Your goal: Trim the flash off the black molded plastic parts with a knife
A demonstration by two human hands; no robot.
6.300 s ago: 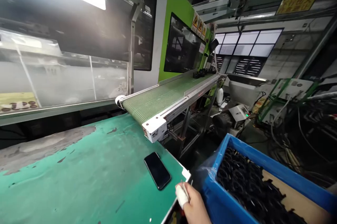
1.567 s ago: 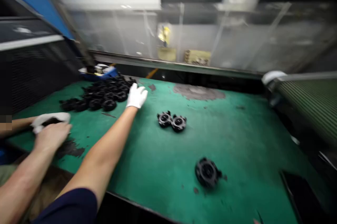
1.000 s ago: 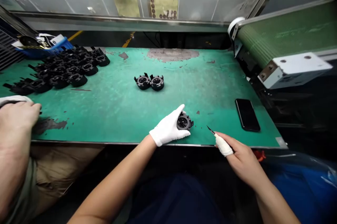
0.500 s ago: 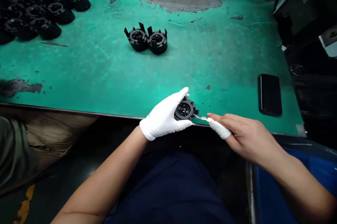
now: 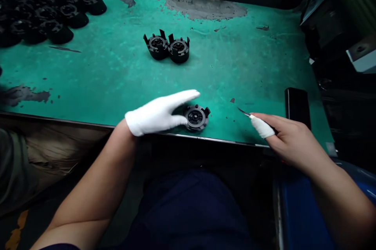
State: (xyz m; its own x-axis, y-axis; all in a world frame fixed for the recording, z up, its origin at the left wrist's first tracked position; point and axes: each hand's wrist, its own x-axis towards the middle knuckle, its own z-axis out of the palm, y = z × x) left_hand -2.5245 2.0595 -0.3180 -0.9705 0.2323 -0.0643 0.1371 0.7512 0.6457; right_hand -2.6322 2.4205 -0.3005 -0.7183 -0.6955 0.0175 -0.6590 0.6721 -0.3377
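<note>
My left hand (image 5: 163,113), in a white glove, is open with the thumb and fingers spread. It is at the left side of a round black plastic part (image 5: 195,118), its thumb tip at the rim; whether it touches is hard to tell. The part lies near the bench's front edge with its ringed face up and a tab at its upper right. My right hand (image 5: 283,132), bare except for a white cover on the thumb, is closed on a small knife (image 5: 243,112). The thin blade points left, apart from the part; most of the handle is hidden in the hand.
Two similar black parts (image 5: 169,48) with upright tabs stand together mid-bench. Many more black parts (image 5: 55,19) crowd the far left of the green bench (image 5: 117,73). A black phone-like object (image 5: 296,103) lies behind my right hand. Another person's leg (image 5: 58,148) is at left.
My left hand has opened from around the black part and moved left. The part now lies on the bench, slightly further left. The knife has drawn away to the right and up.
</note>
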